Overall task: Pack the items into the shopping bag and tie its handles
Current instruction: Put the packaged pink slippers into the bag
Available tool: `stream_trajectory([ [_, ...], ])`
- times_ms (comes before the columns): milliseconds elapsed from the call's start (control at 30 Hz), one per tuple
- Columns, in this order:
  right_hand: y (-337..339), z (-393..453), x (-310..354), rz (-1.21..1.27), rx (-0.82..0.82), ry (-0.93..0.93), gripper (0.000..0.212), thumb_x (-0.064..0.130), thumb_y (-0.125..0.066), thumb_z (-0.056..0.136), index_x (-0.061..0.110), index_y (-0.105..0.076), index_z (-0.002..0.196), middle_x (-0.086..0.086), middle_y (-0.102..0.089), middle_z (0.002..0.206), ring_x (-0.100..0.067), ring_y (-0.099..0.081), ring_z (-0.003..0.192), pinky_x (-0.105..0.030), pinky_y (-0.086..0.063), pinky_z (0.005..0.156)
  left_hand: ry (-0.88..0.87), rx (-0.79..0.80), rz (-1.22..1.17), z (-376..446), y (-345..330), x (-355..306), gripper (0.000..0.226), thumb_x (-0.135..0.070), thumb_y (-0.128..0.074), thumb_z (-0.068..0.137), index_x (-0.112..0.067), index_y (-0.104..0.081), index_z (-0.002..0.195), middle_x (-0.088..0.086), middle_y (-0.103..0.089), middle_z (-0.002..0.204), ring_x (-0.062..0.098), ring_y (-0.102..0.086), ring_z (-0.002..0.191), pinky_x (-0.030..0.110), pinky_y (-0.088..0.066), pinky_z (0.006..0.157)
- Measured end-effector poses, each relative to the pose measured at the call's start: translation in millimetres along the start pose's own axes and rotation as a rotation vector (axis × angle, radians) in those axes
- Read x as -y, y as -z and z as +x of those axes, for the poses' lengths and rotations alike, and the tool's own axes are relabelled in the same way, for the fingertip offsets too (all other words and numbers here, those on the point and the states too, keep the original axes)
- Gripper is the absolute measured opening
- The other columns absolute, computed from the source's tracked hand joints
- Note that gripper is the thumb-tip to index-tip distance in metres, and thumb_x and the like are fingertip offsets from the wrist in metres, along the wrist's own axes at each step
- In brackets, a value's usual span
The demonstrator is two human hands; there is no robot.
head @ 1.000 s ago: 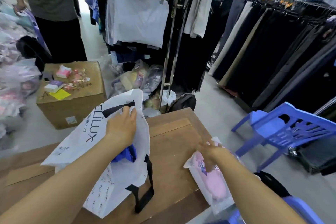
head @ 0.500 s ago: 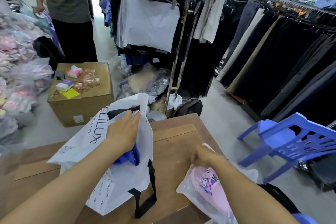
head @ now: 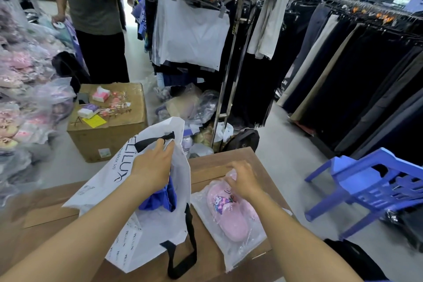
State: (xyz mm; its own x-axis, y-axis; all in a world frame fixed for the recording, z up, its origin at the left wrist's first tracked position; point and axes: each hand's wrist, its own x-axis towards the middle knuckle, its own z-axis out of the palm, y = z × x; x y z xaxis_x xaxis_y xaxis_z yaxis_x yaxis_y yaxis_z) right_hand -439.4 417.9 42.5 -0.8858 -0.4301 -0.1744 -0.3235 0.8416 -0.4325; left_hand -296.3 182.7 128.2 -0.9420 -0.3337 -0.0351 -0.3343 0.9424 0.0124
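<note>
A white shopping bag (head: 160, 231) with black handles and dark lettering lies on the wooden table (head: 215, 165), its mouth lifted. My left hand (head: 152, 166) grips the bag's upper rim near one handle and holds the mouth apart. A blue garment (head: 160, 199) shows inside the opening. To the right of the bag lies a clear plastic packet with pink slippers (head: 229, 215) bearing a cartoon print. My right hand (head: 242, 181) pinches the packet's far end. The second black handle (head: 183, 256) loops loose at the table's front.
A blue plastic chair (head: 370, 188) stands to the right of the table. A cardboard box (head: 109, 133) with small items sits on the floor ahead. A metal clothes rack (head: 229, 75) and hanging dark trousers (head: 354, 71) fill the back. A person (head: 96, 20) stands far left beside bagged goods.
My right hand has dragged the slipper packet from the table's right edge leftward, close beside the bag. My left hand has stayed on the bag's rim.
</note>
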Motion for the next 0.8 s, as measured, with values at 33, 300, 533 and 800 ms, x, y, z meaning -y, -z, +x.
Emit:
stream_trajectory([
  [33, 2, 0, -8, -0.03, -0.032, -0.062, 0.058, 0.048, -0.068, 0.083, 0.033, -0.052, 0.136, 0.002, -0.05, 0.143, -0.025, -0.039, 0.137, -0.042, -0.035, 0.111, -0.002, 0.002, -0.013, 0, 1, 1, 0.076, -0.011, -0.055, 0.086, -0.019, -0.016, 0.15, 0.006, -0.036, 0.132, 0.028, -0.057, 0.109, 0.037, -0.047, 0.06],
  [300, 4, -12, -57, 0.41, 0.345, -0.332, 0.143, 0.061, -0.095, 0.035, 0.024, -0.024, 0.153, -0.001, -0.045, 0.146, -0.023, -0.052, 0.127, -0.038, -0.048, 0.105, 0.006, 0.005, -0.051, -1, 5, 6, 0.072, -0.011, -0.05, 0.089, -0.021, -0.016, 0.151, 0.006, -0.037, 0.134, 0.029, -0.056, 0.109, 0.038, -0.046, 0.062],
  [533, -4, -15, -50, 0.6, 0.42, -0.477, 0.115, 0.049, -0.101, 0.023, 0.014, -0.058, 0.123, -0.007, -0.069, 0.117, -0.025, -0.067, 0.104, -0.044, -0.058, 0.093, 0.017, 0.029, -0.075, -3, 11, 8, 0.072, -0.009, -0.048, 0.089, -0.022, -0.014, 0.152, 0.005, -0.036, 0.134, 0.03, -0.055, 0.105, 0.038, -0.045, 0.061],
  [800, -2, -14, -28, 0.488, 0.225, -0.365, 0.125, 0.063, -0.096, 0.021, 0.015, -0.043, 0.123, 0.0, -0.062, 0.118, -0.019, -0.066, 0.103, -0.038, -0.059, 0.088, 0.072, -0.007, -0.126, -1, 29, 22, 0.076, -0.004, -0.05, 0.086, -0.023, -0.016, 0.151, 0.004, -0.038, 0.134, 0.031, -0.058, 0.096, 0.039, -0.041, 0.058],
])
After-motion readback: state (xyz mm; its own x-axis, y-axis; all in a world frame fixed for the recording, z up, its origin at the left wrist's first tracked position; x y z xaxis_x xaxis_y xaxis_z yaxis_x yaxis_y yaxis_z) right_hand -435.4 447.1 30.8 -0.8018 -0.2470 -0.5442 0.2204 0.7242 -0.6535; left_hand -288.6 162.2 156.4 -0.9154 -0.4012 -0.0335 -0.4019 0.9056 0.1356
